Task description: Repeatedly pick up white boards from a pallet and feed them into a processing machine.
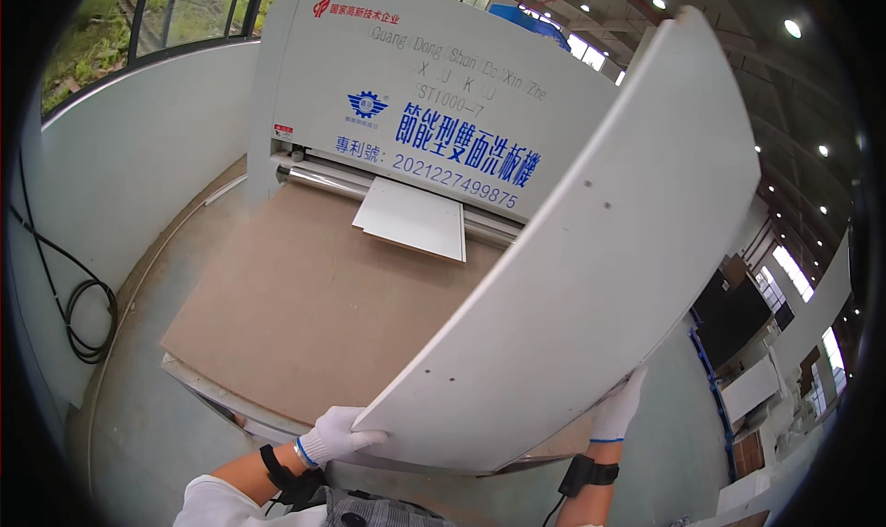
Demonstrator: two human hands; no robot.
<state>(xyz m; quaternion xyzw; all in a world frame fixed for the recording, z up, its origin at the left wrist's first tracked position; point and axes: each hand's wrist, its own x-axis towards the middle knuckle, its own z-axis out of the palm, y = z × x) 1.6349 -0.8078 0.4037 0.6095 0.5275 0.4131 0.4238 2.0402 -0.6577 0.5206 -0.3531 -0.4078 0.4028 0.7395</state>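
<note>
A large white panel [591, 250] with small drilled holes is held up tilted in front of me, its far end rising to the upper right. My left hand [340, 435], in a white knit glove, grips the panel's near left corner with the thumb on its face. My right hand [620, 407], also gloved, is at the panel's right edge, its fingers partly hidden behind the board. Beyond, a smaller white board [413, 221] sticks out from the roller slot of a big white machine [314, 75], over a brown tabletop [277, 287].
A metal roller [323, 182] runs along the machine's slot. Black cable [88, 319] hangs coiled at the left wall. Windows [194, 10] are at the upper left. Stacked boards [749, 389] stand along the right side.
</note>
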